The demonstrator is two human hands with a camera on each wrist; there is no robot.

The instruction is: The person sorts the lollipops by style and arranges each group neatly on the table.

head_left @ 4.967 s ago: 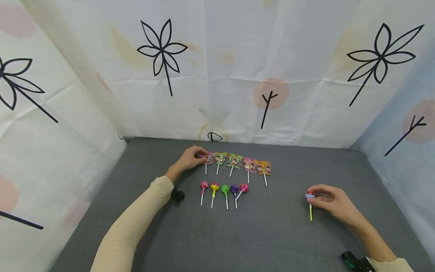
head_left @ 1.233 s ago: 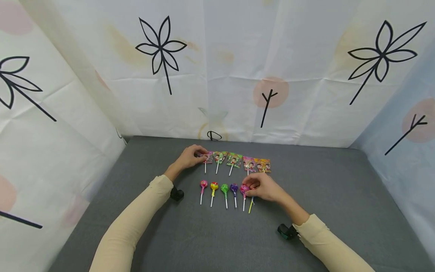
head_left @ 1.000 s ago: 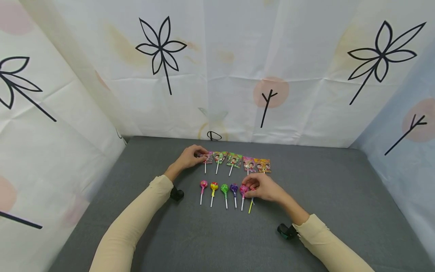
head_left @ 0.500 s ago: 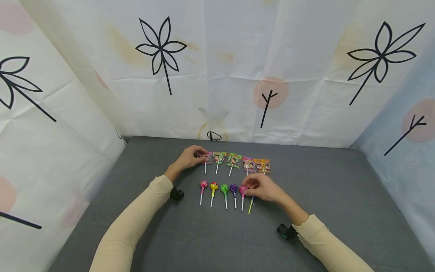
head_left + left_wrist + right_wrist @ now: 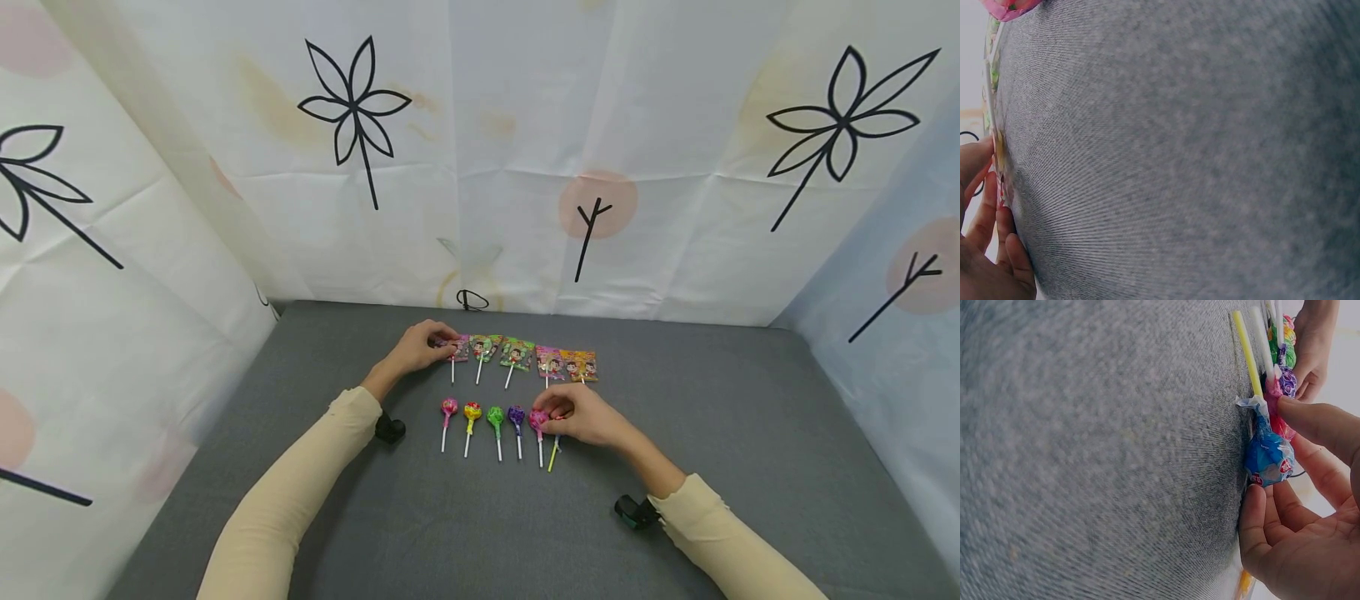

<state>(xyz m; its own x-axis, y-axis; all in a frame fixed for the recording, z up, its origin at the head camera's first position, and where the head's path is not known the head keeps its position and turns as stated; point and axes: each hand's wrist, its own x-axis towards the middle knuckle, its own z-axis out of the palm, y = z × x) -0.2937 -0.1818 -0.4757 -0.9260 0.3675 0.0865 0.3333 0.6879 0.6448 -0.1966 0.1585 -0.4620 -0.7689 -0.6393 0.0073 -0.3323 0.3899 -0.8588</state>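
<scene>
My left hand (image 5: 417, 348) holds the pink flat-packet lollipop (image 5: 462, 351) at the left end of the back row, thumb and fingertips at its edges. My right hand (image 5: 591, 417) pinches the head of a round pink lollipop (image 5: 537, 422) in the front row. Beside it, a blue-wrapped lollipop (image 5: 1266, 453) with a yellow stick lies close to the right fingertips; in the head view the hand mostly hides it. Left of the pinched one lie purple (image 5: 517, 417), green (image 5: 496, 420), yellow (image 5: 472, 413) and pink-red (image 5: 448, 410) lollipops, sticks toward me.
The back row continues rightward with green packets (image 5: 517, 353), then a pink packet (image 5: 550, 362) and an orange packet (image 5: 581, 365). All lie on a grey cloth-covered table (image 5: 450, 533). A patterned white curtain (image 5: 495, 150) stands behind it.
The right hand came in from the far right with the blue lollipop, which now lies at the row's end. The pink lollipop, formerly leaning across the purple one, is straighter. The left hand stayed put.
</scene>
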